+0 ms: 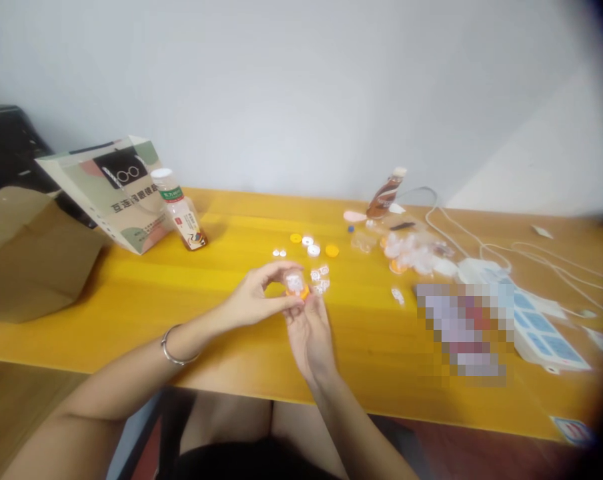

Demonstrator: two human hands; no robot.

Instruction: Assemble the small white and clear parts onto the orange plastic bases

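Both hands meet above the yellow wooden table around a small clear plastic piece with an orange rim (296, 285), perhaps a little container; white bits show through it. My left hand (256, 293) pinches it from the left with thumb and fingers. From below and the right, my right hand (309, 333) grips its orange part. Just beyond lie small white gear-like pieces (319, 277). Farther back are white discs (313, 251), a yellow disc (332, 251) and another yellow disc (295, 238), with two tiny white pieces (279, 253) to their left.
A paper bag (126, 200), a brown bag (36, 253) and a drink bottle (181, 213) stand at left. At right are a cola bottle (385, 193), a pile of clear plastic parts (414, 253), a power strip (541, 327), cables and a pixelated object (461, 327).
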